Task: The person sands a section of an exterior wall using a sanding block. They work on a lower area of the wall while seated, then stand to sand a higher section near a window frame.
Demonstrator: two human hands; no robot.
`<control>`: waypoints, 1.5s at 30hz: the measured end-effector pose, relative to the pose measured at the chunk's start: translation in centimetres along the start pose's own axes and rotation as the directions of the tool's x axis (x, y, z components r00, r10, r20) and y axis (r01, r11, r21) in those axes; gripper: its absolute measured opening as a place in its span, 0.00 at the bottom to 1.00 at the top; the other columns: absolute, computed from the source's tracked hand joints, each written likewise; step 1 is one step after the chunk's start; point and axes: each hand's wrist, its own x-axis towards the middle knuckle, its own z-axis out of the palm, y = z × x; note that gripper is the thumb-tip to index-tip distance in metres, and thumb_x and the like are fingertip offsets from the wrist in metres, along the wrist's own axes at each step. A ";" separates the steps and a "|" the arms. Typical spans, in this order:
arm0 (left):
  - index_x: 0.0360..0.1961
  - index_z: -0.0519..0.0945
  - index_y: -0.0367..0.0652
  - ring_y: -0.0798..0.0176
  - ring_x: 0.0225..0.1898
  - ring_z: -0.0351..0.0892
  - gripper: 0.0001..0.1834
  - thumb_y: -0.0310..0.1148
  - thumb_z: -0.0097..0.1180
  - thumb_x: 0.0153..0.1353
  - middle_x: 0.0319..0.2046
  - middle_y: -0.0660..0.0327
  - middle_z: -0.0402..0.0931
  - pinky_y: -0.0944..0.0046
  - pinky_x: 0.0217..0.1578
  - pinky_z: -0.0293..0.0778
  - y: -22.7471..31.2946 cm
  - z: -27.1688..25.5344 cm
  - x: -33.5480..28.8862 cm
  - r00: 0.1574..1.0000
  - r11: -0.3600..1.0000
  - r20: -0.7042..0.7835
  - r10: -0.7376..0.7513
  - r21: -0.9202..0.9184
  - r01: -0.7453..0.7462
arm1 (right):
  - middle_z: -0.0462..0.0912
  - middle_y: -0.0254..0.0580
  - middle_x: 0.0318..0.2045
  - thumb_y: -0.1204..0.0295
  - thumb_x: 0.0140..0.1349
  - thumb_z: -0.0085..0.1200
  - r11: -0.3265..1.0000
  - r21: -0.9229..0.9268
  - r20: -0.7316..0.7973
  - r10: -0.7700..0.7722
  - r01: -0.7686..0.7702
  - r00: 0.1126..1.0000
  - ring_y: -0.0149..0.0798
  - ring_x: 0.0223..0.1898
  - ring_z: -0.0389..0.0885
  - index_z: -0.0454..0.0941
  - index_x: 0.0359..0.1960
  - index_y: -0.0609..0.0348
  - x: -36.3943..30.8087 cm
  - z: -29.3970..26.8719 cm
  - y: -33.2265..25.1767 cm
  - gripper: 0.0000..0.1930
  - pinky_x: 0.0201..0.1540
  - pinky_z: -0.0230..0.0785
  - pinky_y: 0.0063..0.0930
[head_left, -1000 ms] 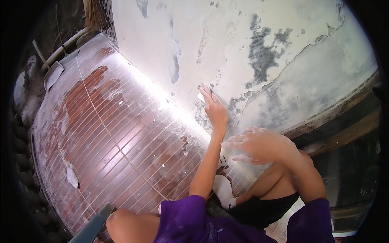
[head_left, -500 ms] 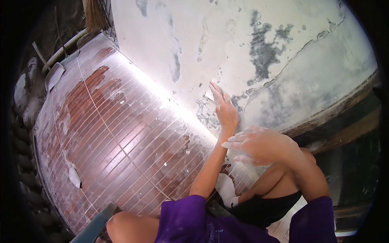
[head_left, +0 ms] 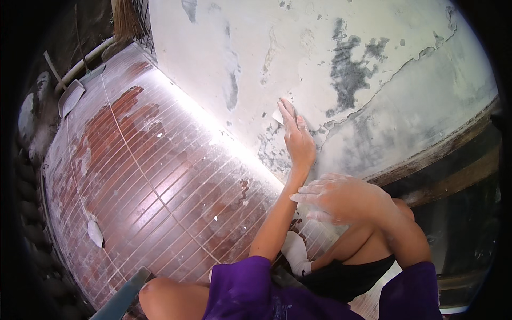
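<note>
My left hand [head_left: 297,137] lies against the pale wall [head_left: 298,58], its fingers stretched out and pressed together over a small white sheet [head_left: 278,117] that looks like sandpaper. Only an edge of the sheet shows beside the fingers; the rest is hidden under them. Dark grey patches and a long crack mark the wall around and to the right of this hand. Coated in white dust, my right hand [head_left: 344,198] hovers next to my left wrist, over my bent leg. Its fingers are extended, and nothing shows in them.
Reddish-brown grooved tiles [head_left: 176,197], dusted white, cover the floor on the left. A white scrap [head_left: 96,233] lies there. Toward the far left are a dustpan [head_left: 71,98] and a broom [head_left: 125,21]. A dark-edged ledge [head_left: 437,152] borders the wall's right side.
My left hand has slid a little farther up the wall with the white sheet under it. The right hand stays near the left wrist, having shifted only slightly.
</note>
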 end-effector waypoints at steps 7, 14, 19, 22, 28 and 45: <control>0.73 0.47 0.34 0.46 0.71 0.56 0.29 0.32 0.33 0.74 0.71 0.45 0.56 0.54 0.68 0.57 0.4 -1.6 4.6 0.995 0.991 0.012 0.097 -0.096 -0.095 | 0.81 0.43 0.51 0.59 0.65 0.54 0.999 -0.039 -0.076 -0.032 0.029 0.997 0.46 0.52 0.79 0.73 0.61 0.54 -0.6 0.7 0.7 0.24 0.58 0.68 0.39; 0.68 0.62 0.35 0.54 0.65 0.68 0.25 0.27 0.38 0.70 0.65 0.47 0.65 0.57 0.64 0.68 1.6 -8.1 5.0 0.980 0.534 -0.010 -0.197 -0.840 0.099 | 0.83 0.41 0.46 0.62 0.63 0.55 0.994 -0.099 -0.266 -0.076 0.051 0.961 0.46 0.47 0.81 0.73 0.60 0.53 0.3 -1.1 0.8 0.23 0.54 0.71 0.40; 0.66 0.63 0.35 0.55 0.64 0.68 0.25 0.25 0.42 0.67 0.64 0.53 0.68 0.53 0.66 0.65 1.6 -8.5 2.9 0.935 -0.050 0.224 -0.275 -0.974 0.219 | 0.75 0.46 0.58 0.59 0.65 0.54 0.966 -0.006 -0.384 0.237 -0.259 0.892 0.48 0.58 0.75 0.69 0.63 0.55 1.0 -2.2 0.9 0.26 0.58 0.68 0.42; 0.65 0.65 0.38 0.58 0.63 0.70 0.23 0.27 0.44 0.69 0.62 0.56 0.70 0.55 0.64 0.67 3.2 -7.1 1.5 0.909 -0.160 0.281 -0.309 -0.957 0.242 | 0.64 0.51 0.67 0.58 0.66 0.53 0.969 0.046 -0.515 0.233 -0.244 0.825 0.54 0.66 0.66 0.62 0.68 0.56 1.4 -2.1 1.3 0.31 0.65 0.61 0.44; 0.59 0.70 0.44 0.62 0.53 0.77 0.16 0.33 0.47 0.72 0.52 0.60 0.76 0.59 0.57 0.73 5.7 -5.0 -1.0 0.876 -0.235 0.420 -0.235 -0.900 0.368 | 0.54 0.54 0.72 0.55 0.68 0.50 0.984 0.090 -0.641 0.177 -0.157 0.747 0.58 0.73 0.52 0.51 0.71 0.66 2.5 -2.1 1.6 0.38 0.71 0.50 0.47; 0.61 0.65 0.37 0.63 0.40 0.72 0.22 0.35 0.39 0.69 0.56 0.56 0.75 0.64 0.45 0.69 1.5 -3.9 -2.1 0.701 0.070 0.293 -0.650 -0.896 0.439 | 0.51 0.33 0.75 0.62 0.70 0.39 0.481 -0.338 -0.917 0.024 -0.809 0.398 0.37 0.76 0.47 0.55 0.73 0.52 7.1 -7.4 8.5 0.30 0.77 0.36 0.43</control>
